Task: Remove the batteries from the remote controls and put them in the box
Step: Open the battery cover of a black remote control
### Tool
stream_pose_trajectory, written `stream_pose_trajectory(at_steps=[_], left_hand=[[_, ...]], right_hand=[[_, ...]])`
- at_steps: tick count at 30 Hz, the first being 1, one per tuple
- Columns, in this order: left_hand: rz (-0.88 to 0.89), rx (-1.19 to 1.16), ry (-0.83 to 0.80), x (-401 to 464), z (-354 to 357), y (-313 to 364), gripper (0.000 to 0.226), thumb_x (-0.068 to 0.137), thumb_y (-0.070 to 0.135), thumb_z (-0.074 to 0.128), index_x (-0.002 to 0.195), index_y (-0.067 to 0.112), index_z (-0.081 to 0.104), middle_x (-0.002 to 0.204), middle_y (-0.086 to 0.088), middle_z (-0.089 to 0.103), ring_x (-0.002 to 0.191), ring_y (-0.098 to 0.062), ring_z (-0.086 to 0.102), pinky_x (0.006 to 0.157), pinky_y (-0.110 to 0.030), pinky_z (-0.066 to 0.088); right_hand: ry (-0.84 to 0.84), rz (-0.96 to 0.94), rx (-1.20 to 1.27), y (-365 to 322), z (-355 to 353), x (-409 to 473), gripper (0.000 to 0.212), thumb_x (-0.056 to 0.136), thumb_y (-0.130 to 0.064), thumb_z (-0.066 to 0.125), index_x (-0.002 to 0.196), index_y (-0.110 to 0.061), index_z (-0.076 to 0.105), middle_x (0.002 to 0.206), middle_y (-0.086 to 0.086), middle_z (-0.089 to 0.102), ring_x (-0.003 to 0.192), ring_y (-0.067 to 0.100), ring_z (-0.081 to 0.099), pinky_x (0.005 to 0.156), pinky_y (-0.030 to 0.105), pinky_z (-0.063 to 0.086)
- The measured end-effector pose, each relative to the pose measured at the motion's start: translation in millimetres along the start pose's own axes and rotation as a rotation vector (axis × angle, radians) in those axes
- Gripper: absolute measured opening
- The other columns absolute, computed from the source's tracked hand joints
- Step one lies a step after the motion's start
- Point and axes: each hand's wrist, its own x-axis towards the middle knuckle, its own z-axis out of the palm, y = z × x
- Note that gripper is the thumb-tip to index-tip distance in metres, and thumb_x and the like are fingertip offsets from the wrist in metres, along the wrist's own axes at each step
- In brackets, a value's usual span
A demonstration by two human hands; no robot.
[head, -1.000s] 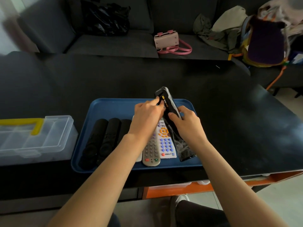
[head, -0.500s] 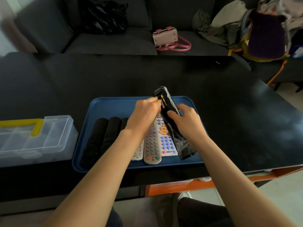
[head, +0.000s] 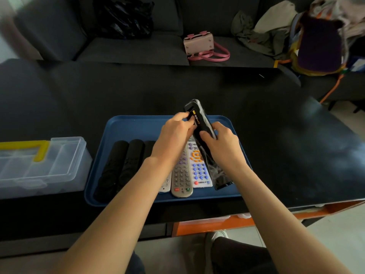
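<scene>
- Little has shifted: both hands stay on the black remote [head: 199,125] over the blue tray [head: 138,125].
- Left hand [head: 173,135] pinches at the battery [head: 195,117].
- Right hand [head: 221,141] grips the remote.
- Clear box [head: 45,165] sits left on the tabletop [head: 276,135].

Dim interior, lit by daylight from 3 o'clock, which leaves a soft sheen on the black table [head: 308,147]. Forearms cast faint shadows toward 6 o'clock. Wide-angle curvature bends the edges; corners at 10 and 2 o'clock are blurred.

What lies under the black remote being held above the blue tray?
Under the black remote lie a white remote and a grey remote on the blue tray. The hands and the remote's clear wrapper hide their upper ends.
</scene>
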Motion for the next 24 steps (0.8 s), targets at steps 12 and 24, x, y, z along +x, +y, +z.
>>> stream_pose_trajectory(at_steps=[12,24], left_hand=[[0.178,0.199,0.046,-3.9,14.0,1.9,0.021,0.08,-0.003,0.064,0.1,-0.003,0.064,0.097,-0.015,0.068,0.091,-0.026,0.067,0.076,-0.045,0.054],[0.074,-0.165,0.018,3.2,-1.1,-5.7,0.023,0.089,0.018,0.058,0.107,0.006,0.066,0.109,-0.007,0.061,0.1,-0.017,0.059,0.085,-0.029,0.048]], right_hand=[[-0.026,0.042,0.115,-0.2,-3.5,6.4,0.016,0.093,-0.03,0.056,0.098,-0.016,0.061,0.085,0.004,0.067,0.075,0.024,0.069,0.07,0.051,0.057],[-0.104,0.175,0.278,0.6,-10.6,3.0,0.015,0.092,-0.029,0.057,0.097,-0.015,0.062,0.091,0.011,0.069,0.08,0.025,0.07,0.075,0.045,0.058]])
